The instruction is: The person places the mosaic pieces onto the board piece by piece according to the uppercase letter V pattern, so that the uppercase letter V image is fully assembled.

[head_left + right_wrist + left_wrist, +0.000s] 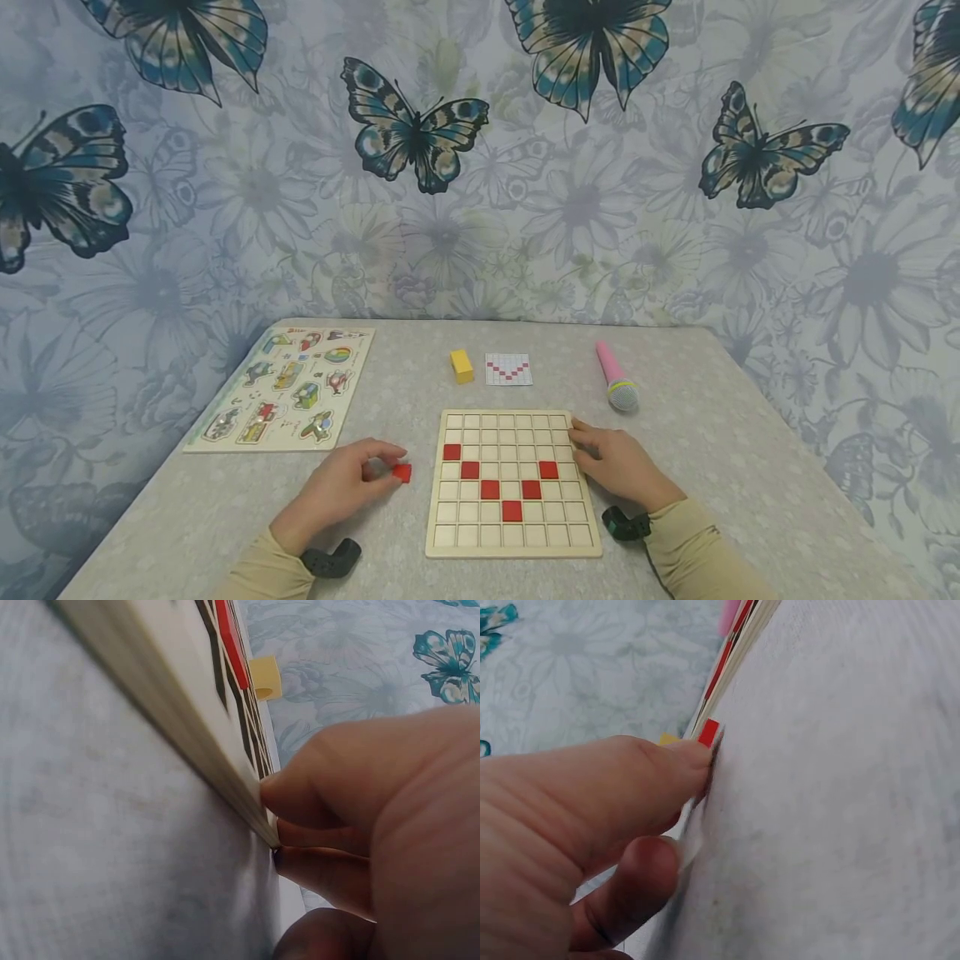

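A small red square tile [402, 473] is pinched by my left hand [341, 483], thumb and index finger at it, left of the wooden grid board [468, 537]. In the left wrist view, the red tile [709, 733] shows just past the thumb tip, low at the table surface. Several red tiles [490, 490] sit in the board's cells in a V-like pattern, its right arm shorter. Along the board's right edge rests my right hand [618, 467]. The right wrist view has its thumb [289, 799] touching the board edge; the other fingers lie beside it.
Behind the board are a yellow block [462, 367] and a pattern card [508, 370] with a pink V. A pink toy microphone [617, 377] lies to the right. A picture puzzle board [292, 387] lies at the back left. The papered wall [480, 250] stands behind the table.
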The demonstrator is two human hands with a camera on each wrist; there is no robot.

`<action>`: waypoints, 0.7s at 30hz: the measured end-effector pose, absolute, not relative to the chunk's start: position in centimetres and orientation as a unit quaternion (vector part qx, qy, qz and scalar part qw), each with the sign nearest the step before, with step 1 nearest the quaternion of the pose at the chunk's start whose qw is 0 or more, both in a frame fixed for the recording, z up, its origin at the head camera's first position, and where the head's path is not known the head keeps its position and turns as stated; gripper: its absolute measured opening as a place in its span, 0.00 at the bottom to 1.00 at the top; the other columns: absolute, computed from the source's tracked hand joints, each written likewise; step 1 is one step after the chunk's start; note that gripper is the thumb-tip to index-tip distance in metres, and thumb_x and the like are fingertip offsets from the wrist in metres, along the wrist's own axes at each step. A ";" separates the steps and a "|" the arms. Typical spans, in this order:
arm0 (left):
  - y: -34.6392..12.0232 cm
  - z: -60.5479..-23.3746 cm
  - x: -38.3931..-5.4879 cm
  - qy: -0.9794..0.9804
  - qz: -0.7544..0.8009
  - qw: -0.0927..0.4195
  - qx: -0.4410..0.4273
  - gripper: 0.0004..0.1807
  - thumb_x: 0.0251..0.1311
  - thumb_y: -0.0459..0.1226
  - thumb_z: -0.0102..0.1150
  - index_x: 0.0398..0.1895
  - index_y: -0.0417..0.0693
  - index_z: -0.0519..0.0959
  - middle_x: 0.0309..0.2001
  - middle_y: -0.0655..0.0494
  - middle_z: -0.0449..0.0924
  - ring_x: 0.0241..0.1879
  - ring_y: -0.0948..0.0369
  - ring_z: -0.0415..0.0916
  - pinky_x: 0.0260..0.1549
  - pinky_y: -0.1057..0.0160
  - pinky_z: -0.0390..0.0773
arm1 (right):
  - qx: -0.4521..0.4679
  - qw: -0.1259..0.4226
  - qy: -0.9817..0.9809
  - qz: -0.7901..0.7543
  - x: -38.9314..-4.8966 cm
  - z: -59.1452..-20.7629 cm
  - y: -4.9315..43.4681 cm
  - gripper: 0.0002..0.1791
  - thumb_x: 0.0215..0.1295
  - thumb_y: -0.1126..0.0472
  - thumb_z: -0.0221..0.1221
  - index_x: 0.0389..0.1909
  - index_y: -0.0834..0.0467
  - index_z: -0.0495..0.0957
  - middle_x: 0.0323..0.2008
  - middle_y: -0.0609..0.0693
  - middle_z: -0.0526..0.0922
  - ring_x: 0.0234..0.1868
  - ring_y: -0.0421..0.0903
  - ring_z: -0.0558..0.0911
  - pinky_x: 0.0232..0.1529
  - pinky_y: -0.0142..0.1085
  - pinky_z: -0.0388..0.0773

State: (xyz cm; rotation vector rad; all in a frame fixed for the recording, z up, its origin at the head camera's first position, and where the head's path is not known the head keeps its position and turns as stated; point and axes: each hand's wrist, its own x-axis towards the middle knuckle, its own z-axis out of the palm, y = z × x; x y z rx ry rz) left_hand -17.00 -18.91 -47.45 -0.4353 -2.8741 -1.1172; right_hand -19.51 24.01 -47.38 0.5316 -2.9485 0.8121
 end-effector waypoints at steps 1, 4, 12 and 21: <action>-18.8 -47.4 -17.0 -0.923 -0.360 0.019 -0.132 0.17 0.56 0.41 0.77 0.49 0.61 0.87 0.44 0.67 0.85 0.24 0.69 0.70 0.25 0.67 0.71 | 0.171 0.019 -0.949 0.263 -19.5 -47.4 24.0 0.23 0.72 0.59 0.62 0.65 0.60 0.79 0.70 0.54 0.75 0.70 0.54 0.74 0.62 0.50 0.77; -18.7 -47.4 -16.9 -0.923 -0.367 0.031 -0.114 0.17 0.55 0.41 0.78 0.48 0.62 0.88 0.42 0.68 0.85 0.24 0.68 0.70 0.24 0.67 0.70 | 0.172 0.018 -0.949 0.265 -19.5 -47.3 24.0 0.23 0.72 0.59 0.62 0.66 0.60 0.78 0.70 0.54 0.75 0.70 0.55 0.74 0.64 0.52 0.75; -18.6 -47.4 -17.0 -0.925 -0.363 0.042 -0.104 0.16 0.54 0.42 0.78 0.47 0.62 0.88 0.41 0.68 0.85 0.23 0.68 0.69 0.23 0.67 0.69 | 0.171 0.015 -0.949 0.264 -19.4 -47.2 23.9 0.23 0.73 0.59 0.61 0.66 0.61 0.78 0.71 0.54 0.74 0.71 0.55 0.73 0.64 0.53 0.75; -18.3 -47.7 -17.1 -0.921 -0.378 0.034 -0.093 0.16 0.55 0.41 0.78 0.47 0.61 0.88 0.43 0.67 0.86 0.24 0.67 0.70 0.24 0.67 0.70 | 0.169 0.019 -0.950 0.263 -19.3 -47.2 24.0 0.23 0.72 0.59 0.61 0.65 0.60 0.79 0.70 0.53 0.75 0.70 0.56 0.74 0.66 0.54 0.73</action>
